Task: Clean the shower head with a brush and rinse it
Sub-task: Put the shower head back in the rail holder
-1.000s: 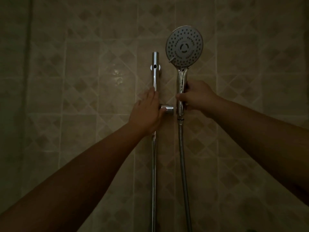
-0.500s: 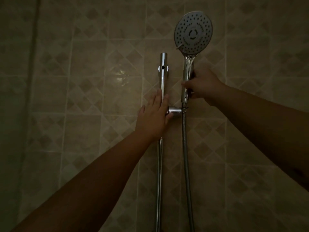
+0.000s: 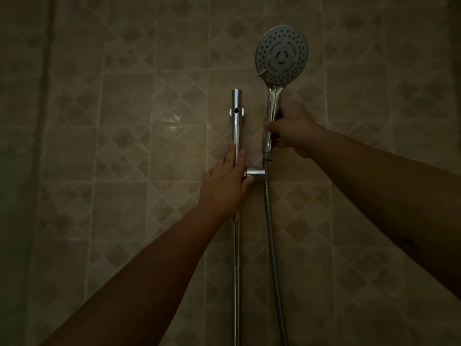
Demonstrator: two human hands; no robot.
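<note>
Up against the tiled wall (image 3: 124,146), the shower head (image 3: 282,54) is gripped by its handle in the right hand (image 3: 294,131), above the empty holder (image 3: 255,173), hose (image 3: 272,233) dangling, while the left hand (image 3: 224,186) lies flat-fingered on the chrome rail (image 3: 235,116).

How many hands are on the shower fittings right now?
2. The right hand grips the shower head by its handle, lifted above the holder. The left hand rests open against the slide rail, beside the holder.
</note>
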